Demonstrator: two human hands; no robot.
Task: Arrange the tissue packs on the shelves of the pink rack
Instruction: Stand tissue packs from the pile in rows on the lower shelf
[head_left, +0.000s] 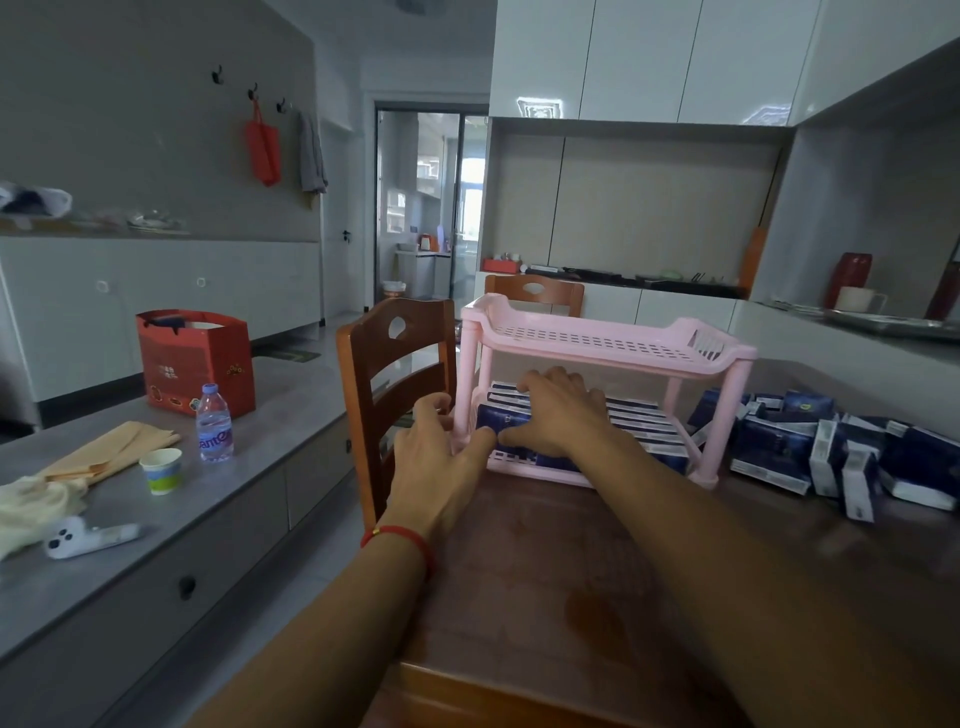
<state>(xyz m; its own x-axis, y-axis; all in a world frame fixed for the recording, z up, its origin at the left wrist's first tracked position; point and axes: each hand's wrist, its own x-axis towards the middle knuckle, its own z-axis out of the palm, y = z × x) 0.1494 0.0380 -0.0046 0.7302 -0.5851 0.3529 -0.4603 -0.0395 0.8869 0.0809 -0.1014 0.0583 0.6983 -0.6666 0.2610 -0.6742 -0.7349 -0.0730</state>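
I see the left hand (441, 441) gripping the rack (602, 343) front-left post. Right hand (558, 410) lies flat, fingers straight, on packs (644, 423) filling the lower shelf. Top shelf bare; loose packs (831, 447) piled right on the table (545, 571).

**Hands at the lower shelf**

The left hand (434, 441) gripped the pink rack (605, 343) by its front-left post. The right hand (558, 410) lay flat on tissue packs (639, 421) filling the lower shelf. More packs (831, 447) lay heaped on the table (545, 571) just right.
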